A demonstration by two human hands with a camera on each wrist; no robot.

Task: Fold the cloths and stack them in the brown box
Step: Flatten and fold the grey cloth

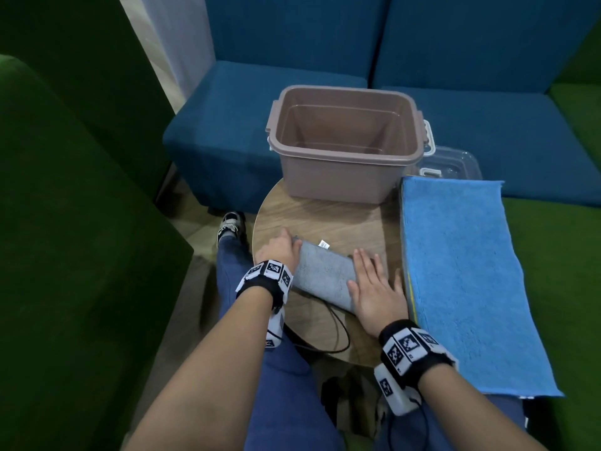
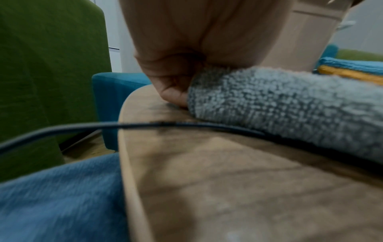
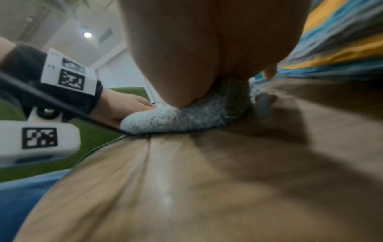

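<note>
Hands point(image 1: 279, 252) point(image 1: 374, 292) on folded grey cloth point(image 1: 322, 275) before brown box point(image 1: 344, 177)

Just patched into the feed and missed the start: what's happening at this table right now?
A person is folding a grey cloth on the round wooden table. The left hand holds the cloth's left end, thumb tucked against its edge, while the right hand presses flat on its right end. The brown box behind stands with nothing in it. A stack of cloths, blue cloth on top, waits to the right.
</note>
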